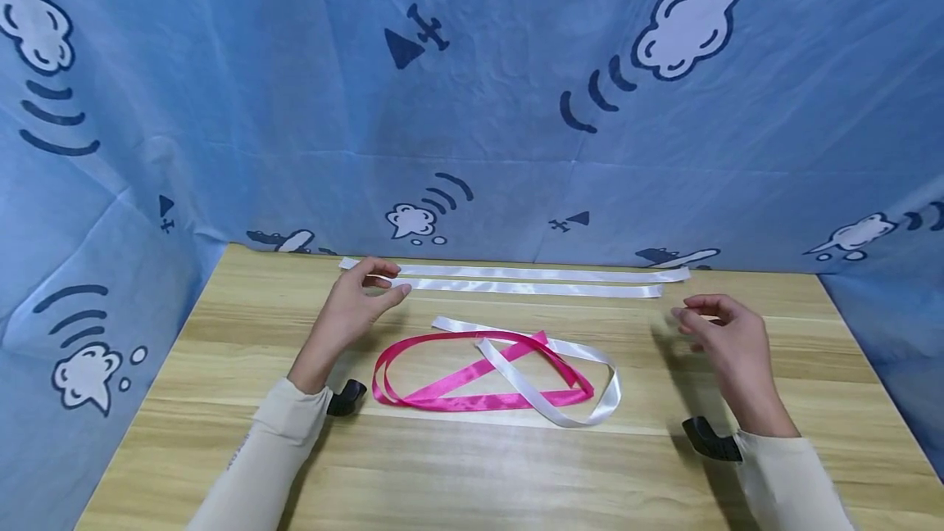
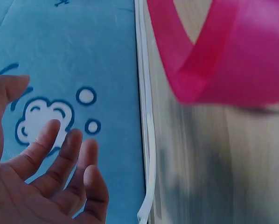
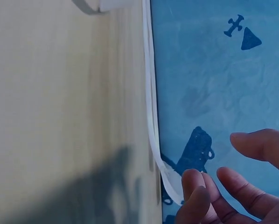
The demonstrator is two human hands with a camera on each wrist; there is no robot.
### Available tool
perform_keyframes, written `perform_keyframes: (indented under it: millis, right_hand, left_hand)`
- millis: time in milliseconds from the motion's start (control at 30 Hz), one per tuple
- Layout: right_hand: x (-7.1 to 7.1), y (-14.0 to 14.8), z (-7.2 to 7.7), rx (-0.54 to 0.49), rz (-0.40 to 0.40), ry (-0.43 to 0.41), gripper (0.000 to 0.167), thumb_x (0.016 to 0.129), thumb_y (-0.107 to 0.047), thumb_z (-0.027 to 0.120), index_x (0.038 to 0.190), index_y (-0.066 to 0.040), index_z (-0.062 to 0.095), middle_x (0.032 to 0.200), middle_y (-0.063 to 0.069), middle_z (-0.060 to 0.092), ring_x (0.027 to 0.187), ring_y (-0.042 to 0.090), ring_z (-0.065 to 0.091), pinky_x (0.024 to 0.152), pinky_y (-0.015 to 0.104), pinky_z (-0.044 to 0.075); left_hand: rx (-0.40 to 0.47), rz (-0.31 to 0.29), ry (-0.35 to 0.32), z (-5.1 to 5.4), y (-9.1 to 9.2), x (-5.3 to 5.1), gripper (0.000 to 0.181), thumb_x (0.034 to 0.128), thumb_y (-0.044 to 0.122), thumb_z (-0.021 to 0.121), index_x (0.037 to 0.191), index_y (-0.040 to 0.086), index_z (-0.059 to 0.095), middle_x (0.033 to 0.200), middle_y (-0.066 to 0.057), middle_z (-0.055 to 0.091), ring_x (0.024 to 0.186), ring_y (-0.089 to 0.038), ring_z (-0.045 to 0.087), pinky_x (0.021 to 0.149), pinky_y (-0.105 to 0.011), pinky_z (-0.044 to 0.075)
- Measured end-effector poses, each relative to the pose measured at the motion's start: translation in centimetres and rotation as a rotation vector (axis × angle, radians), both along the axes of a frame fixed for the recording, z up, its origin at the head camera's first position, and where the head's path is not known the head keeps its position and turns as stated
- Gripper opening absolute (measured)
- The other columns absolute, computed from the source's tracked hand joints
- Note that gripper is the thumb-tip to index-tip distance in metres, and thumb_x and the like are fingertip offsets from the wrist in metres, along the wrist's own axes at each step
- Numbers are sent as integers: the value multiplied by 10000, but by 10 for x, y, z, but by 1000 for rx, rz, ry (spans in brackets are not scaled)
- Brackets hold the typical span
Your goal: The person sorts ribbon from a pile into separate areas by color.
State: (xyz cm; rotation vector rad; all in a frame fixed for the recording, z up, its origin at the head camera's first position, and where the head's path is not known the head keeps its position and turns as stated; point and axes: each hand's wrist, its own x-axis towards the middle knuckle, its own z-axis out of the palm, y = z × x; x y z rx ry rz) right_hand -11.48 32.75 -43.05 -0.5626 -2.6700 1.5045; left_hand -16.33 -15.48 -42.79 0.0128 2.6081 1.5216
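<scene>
Two straight white ribbons (image 1: 527,289), looped pink ribbon (image 1: 472,404) crossing curled white ribbon (image 1: 519,379) on table (image 1: 442,478), left hand (image 1: 350,306), right hand (image 1: 740,349), both empty and loosely spread

In front of you is a light wood-grain table (image 1: 479,482). Along its far edge you have two straight, narrow white satin ribbons, the rear strip (image 1: 531,272) and the front strip (image 1: 527,288), nearly parallel, the rear one reaching further right. Nearer you, a bright pink satin ribbon (image 1: 472,404) lies in a flattened oval, and a looped white satin ribbon (image 1: 516,375) crosses over its near side.
</scene>
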Motion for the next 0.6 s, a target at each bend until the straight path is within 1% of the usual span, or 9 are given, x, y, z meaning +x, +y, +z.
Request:
perform_keyframes:
  millis: [133,367,533,600]
  right_hand:
    - [8,1,-3,14,-5,-19,458,998,-339,718,1287,2,617,878,-276,613,771,-7,698,659,255,587]
    - [20,3,-5,6,-8,-31,508,985,-359,740,1301,18,613,850,-287,645,770,3,698,654,256,580]
    - [28,2,-5,-2,-2,-31,487,980,-358,750,1281,1,621,831,-289,692,773,-2,700,652,257,574]
    - [31,0,-6,-10,-3,-25,466,974,-341,759,1262,2,629,824,-286,700,765,-4,702,641,259,573]
  left_hand:
    - [29,-40,-20,-2,8,1,447,944,255,788,1306,41,635,1358,-160,638,1225,-343,633,937,-444,565]
    - [55,-105,-16,-6,18,4,439,942,256,794,1298,53,637,1353,-149,642,1198,-320,644,991,-486,572]
    - [51,-191,-4,-3,27,4,440,942,259,795,1303,63,638,1347,-140,650,1190,-290,646,1012,-467,555]
    - [56,-225,4,-2,31,4,429,938,251,799,1297,73,646,1338,-137,656,1177,-277,648,994,-455,556]
